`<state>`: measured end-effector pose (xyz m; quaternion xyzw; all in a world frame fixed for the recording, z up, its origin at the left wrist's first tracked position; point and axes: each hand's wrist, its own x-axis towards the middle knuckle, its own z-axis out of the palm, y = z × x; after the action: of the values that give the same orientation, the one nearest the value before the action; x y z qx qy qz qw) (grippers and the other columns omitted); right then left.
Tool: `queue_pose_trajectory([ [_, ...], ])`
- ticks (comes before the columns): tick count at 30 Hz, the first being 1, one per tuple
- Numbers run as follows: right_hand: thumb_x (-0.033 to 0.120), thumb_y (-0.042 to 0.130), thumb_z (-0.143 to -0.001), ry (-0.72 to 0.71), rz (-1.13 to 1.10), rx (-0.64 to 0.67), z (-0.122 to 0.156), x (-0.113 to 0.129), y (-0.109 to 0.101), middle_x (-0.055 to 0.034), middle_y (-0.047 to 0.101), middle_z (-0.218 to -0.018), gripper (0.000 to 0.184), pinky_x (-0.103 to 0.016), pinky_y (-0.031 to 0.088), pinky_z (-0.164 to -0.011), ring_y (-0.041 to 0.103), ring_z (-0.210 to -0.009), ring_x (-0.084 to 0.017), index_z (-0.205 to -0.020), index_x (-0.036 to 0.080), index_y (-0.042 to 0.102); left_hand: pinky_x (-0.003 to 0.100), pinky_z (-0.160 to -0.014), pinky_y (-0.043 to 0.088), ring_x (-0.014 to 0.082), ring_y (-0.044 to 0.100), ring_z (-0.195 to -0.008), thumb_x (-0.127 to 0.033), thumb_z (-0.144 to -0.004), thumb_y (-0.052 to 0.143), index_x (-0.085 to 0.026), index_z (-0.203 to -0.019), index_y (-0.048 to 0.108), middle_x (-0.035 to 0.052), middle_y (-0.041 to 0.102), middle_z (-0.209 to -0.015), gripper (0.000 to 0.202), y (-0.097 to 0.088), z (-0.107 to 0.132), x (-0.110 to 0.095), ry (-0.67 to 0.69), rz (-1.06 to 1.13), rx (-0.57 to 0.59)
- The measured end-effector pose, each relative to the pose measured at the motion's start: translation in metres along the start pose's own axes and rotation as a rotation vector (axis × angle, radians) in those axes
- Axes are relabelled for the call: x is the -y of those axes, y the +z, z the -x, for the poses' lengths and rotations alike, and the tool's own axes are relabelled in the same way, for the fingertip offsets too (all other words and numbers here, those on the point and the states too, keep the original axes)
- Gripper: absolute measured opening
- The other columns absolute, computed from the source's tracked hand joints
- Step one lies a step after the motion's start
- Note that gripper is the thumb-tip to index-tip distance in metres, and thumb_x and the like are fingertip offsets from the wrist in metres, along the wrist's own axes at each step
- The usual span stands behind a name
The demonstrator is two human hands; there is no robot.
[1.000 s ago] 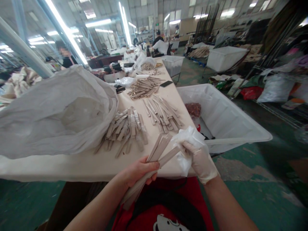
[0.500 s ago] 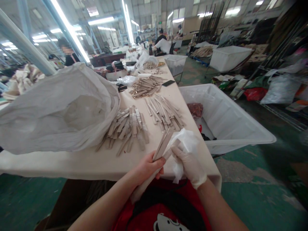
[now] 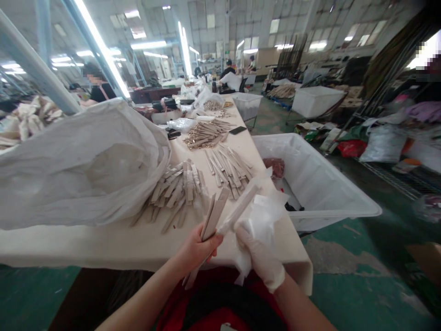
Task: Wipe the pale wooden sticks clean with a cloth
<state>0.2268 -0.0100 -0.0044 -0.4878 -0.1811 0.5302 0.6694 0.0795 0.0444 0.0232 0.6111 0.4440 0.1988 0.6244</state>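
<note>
1. Head view, near centre: the bare left hand [image 3: 198, 248] is closed around a small bundle of flat wooden strips [image 3: 212, 216], which fan upward and away from the person, tilted to the right.
2. Head view, just right of it: the right hand [image 3: 260, 255] wears a white glove and is closed on a crumpled white cloth [image 3: 263, 216]. The cloth wraps around one separate wooden strip [image 3: 243, 208] that slants up to the right.
3. Both hands are close together above the near edge of the worktop [image 3: 138, 246], a long pale surface running into the distance.
4. On the worktop just beyond the hands lies a loose pile of pale sticks [image 3: 179, 188]; to its right lies a second pile of sticks [image 3: 229, 168]; farther off is a third, darker pile [image 3: 203, 133].
5. A big crumpled white sack [image 3: 79, 161] covers the left part of the worktop, touching the nearest pile.
6. Right of the worktop, on the green floor, stands a large white plastic bin [image 3: 317, 179] with a reddish bundle [image 3: 274, 166] inside.
7. Far away, other people sit at the end of the worktop.
</note>
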Motion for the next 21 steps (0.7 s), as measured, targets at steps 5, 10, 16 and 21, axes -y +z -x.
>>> queue_pose_trajectory([
  [5, 0.049, 0.059, -0.072, 0.014, -0.203, -0.09, -0.007, 0.008, 0.008, 0.0062, 0.044, -0.039, 0.03, -0.026, 0.039, -0.041, 0.042, -0.035, -0.011, -0.071, 0.02, 0.061, 0.016, -0.034, 0.025, 0.0045, 0.033, -0.033, -0.036, -0.068, 0.056, -0.018, -0.066, 0.041, -0.0085, 0.043, -0.042, 0.024, 0.002, 0.005, 0.008, -0.03, -0.073, -0.002],
  [10, 0.042, 0.063, -0.069, 0.167, -0.158, 0.006, 0.008, -0.001, 0.028, 0.0039, 0.052, -0.043, 0.022, -0.026, 0.042, -0.043, 0.049, -0.041, -0.014, -0.072, 0.02, 0.062, 0.016, -0.039, 0.027, 0.0046, 0.034, -0.038, -0.034, -0.069, 0.057, -0.018, -0.065, 0.043, -0.0079, 0.042, -0.044, 0.022, 0.002, 0.004, 0.009, 0.073, -0.038, -0.079],
  [16, 0.041, 0.066, -0.066, 0.145, -0.189, -0.018, 0.002, 0.0, 0.03, 0.0066, 0.044, -0.039, 0.023, -0.022, 0.033, -0.033, 0.038, -0.032, -0.01, -0.069, 0.019, 0.059, 0.016, -0.04, 0.027, 0.0052, 0.034, -0.041, -0.031, -0.07, 0.054, -0.017, -0.062, 0.043, -0.0071, 0.039, -0.047, 0.019, -0.001, 0.016, 0.01, 0.104, -0.075, -0.093],
  [21, 0.035, 0.068, -0.068, 0.181, -0.343, 0.082, -0.007, -0.003, 0.021, 0.0118, 0.028, -0.039, 0.026, -0.015, 0.024, -0.031, 0.025, -0.032, -0.004, -0.083, 0.016, 0.062, 0.018, -0.042, 0.029, 0.0073, 0.037, -0.042, -0.034, -0.074, 0.048, -0.017, -0.065, 0.045, -0.0054, 0.041, -0.048, 0.019, -0.042, -0.017, -0.003, 0.145, -0.322, -0.384],
])
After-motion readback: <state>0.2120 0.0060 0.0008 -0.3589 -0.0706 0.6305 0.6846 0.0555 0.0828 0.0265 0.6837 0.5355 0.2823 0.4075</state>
